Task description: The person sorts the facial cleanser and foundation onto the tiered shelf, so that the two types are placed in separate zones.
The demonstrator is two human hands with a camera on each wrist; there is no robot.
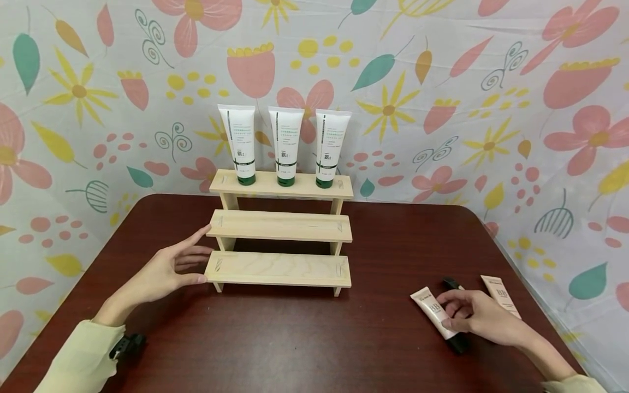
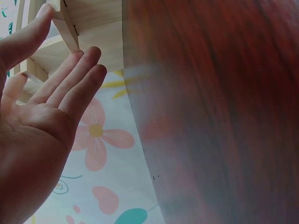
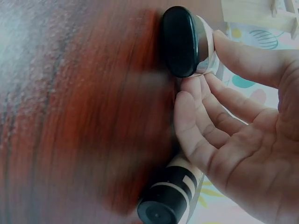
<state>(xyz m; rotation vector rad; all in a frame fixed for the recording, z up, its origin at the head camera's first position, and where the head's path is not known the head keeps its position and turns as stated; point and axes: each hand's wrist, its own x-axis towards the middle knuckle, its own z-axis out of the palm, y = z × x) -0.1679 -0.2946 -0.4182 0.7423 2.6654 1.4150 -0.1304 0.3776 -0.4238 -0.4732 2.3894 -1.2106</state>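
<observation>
At the right of the table, my right hand (image 1: 484, 319) pinches a pale pink BB cream tube (image 1: 431, 310) between thumb and fingers. The tube slants, its black cap (image 3: 178, 42) pointing toward me. My left hand (image 1: 167, 270) touches the left end of a three-step wooden display stand (image 1: 280, 225). Its fingers are extended, the index fingertip at the middle step and the thumb at the lowest one. Three white tubes with green caps, including the middle tube (image 1: 286, 139), stand upright on the top step, cap down.
Another BB cream tube (image 1: 500, 295) lies beyond my right hand, near the table's right edge. A black-capped item (image 3: 163, 203) lies beside that hand, mostly hidden from the head view. The dark red table (image 1: 295, 338) backs onto a flower-patterned cloth (image 1: 422, 109).
</observation>
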